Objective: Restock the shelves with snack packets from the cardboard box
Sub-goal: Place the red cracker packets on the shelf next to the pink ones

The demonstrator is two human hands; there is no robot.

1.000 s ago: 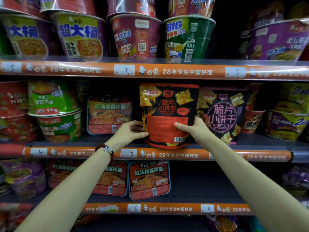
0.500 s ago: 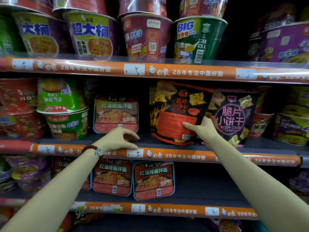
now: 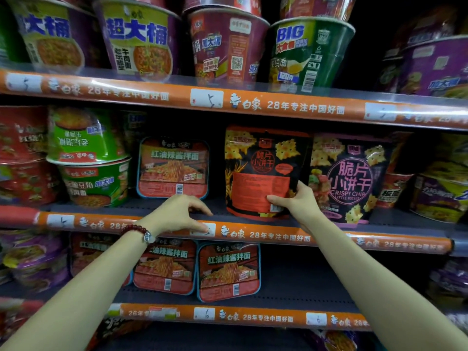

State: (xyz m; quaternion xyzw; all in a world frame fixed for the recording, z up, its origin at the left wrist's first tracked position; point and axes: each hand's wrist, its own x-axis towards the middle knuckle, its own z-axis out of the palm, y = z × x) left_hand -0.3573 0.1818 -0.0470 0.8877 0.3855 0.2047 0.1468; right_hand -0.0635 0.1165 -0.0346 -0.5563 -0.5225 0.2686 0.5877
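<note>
A black and red snack packet [image 3: 263, 171] stands upright on the middle shelf [image 3: 253, 235]. My right hand [image 3: 298, 202] grips its lower right corner, thumb on the front. Just right of it stands a black and purple snack packet [image 3: 352, 176], touching it. My left hand [image 3: 177, 214] hovers at the shelf's orange front strip, left of the packet, fingers loosely curled and holding nothing. A red bead bracelet sits on that wrist. No cardboard box is in view.
Square red noodle trays [image 3: 173, 168] stand left of the packet and more [image 3: 228, 271] on the shelf below. Green noodle bowls [image 3: 86, 158] are stacked further left. Large noodle tubs [image 3: 228, 46] fill the top shelf. Purple bowls [image 3: 440, 193] sit at the right.
My left hand let go of the red packet and drew back left and down to the shelf edge. My right hand kept hold and the packet now stands straighter.
</note>
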